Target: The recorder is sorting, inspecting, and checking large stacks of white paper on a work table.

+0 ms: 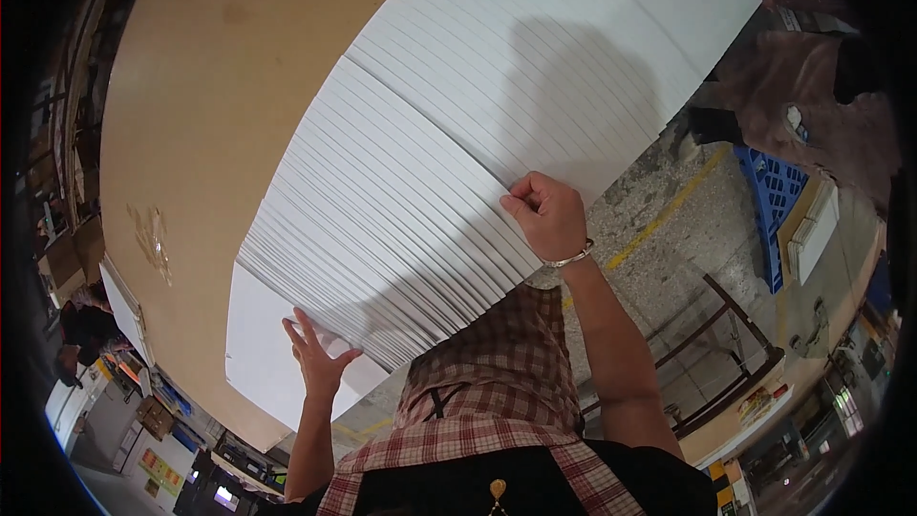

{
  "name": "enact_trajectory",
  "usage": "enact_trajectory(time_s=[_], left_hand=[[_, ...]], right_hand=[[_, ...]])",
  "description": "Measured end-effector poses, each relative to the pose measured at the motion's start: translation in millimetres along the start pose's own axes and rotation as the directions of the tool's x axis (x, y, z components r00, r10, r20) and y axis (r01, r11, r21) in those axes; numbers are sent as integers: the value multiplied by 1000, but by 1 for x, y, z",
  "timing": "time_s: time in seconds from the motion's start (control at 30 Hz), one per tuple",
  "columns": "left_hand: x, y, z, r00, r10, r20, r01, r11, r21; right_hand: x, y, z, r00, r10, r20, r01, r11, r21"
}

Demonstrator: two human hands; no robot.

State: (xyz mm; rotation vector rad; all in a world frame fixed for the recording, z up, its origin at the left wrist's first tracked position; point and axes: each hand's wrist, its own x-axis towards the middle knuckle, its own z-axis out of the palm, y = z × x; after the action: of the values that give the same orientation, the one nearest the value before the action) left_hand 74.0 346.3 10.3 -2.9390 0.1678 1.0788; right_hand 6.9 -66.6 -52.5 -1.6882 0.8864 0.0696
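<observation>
The right hand [547, 215] is clenched on the near edge of the fanned white sheets [449, 162], which lie on the tan surface [201, 134]. The left hand [315, 358] is released, its fingers spread flat on the lowest sheet. To fan evenly, the right hand should probably grip firmly while the left steadies the bottom.

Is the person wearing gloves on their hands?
No, both the left hand and the right hand are bare on the fanned stack of white sheets; only a bracelet circles the right wrist.
</observation>
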Motion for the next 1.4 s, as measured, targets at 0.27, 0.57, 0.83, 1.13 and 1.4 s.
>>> enact_trajectory(time_s=[0.27, 0.57, 0.83, 1.13, 1.4], left_hand=[[-1, 12, -7, 995, -84, 47, 84, 996, 6], [2, -4, 4, 999, -18, -44, 22, 996, 88], [1, -4, 1, 998, -33, -47, 35, 999, 38], [2, -7, 2, 997, -16, -79, 21, 997, 71], [9, -6, 3, 995, -10, -95, 14, 999, 47]], right_hand=[[-14, -19, 3, 950, -217, -225, 154, 952, -265], [-56, -12, 54, 817, -576, -22, 461, 676, -575], [-65, -20, 71, 705, -709, -12, 515, 523, -679], [-62, -11, 88, 700, -714, 1, 508, 497, -704], [-44, -8, 84, 926, -373, -53, 292, 799, -526]])
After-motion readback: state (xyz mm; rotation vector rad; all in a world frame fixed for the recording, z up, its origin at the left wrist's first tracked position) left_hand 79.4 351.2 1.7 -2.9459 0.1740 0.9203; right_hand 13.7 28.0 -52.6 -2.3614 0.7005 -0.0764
